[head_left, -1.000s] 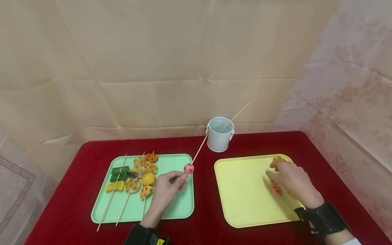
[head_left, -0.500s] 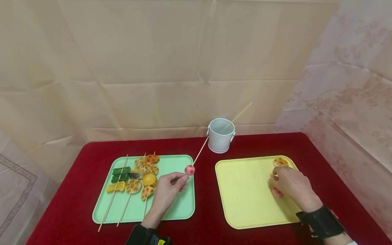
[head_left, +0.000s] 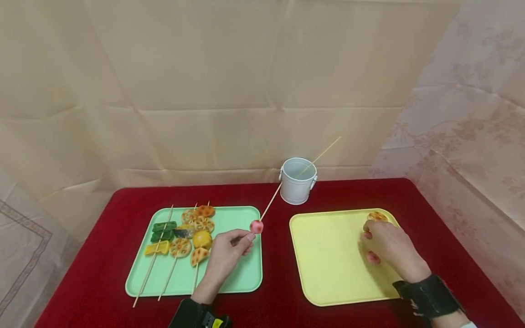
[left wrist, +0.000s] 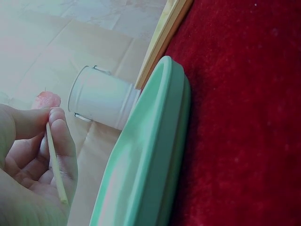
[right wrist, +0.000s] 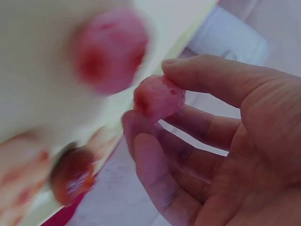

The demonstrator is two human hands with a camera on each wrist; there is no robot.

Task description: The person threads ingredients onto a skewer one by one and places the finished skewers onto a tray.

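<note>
My left hand (head_left: 225, 253) pinches a thin wooden skewer (head_left: 271, 203) near its lower end, above the right part of the green tray (head_left: 250, 278). A pink ball with red spots (head_left: 256, 227) is threaded on it just beyond the fingertips; the bare rest of the stick slants up toward the bucket. Over the yellow tray (head_left: 328, 264), my right hand (head_left: 394, 248) pinches a second pink ball (right wrist: 159, 98) between thumb and fingers, as the right wrist view shows. Another pink ball (head_left: 373, 258) lies on that tray, partly covered by the hand in the head view.
A white bucket (head_left: 296, 187) with one skewer leaning in it stands behind the trays. Finished skewers with green pieces (head_left: 163, 231), lotus slices (head_left: 180, 248) and a yellow ball (head_left: 202, 239) lie on the green tray. One browned lotus slice (head_left: 377, 216) sits at the yellow tray's far corner.
My right hand's fingers have drawn together on the pink ball, and the hand has shifted slightly toward me, uncovering the lotus slice. The left hand holds its skewer as before.
</note>
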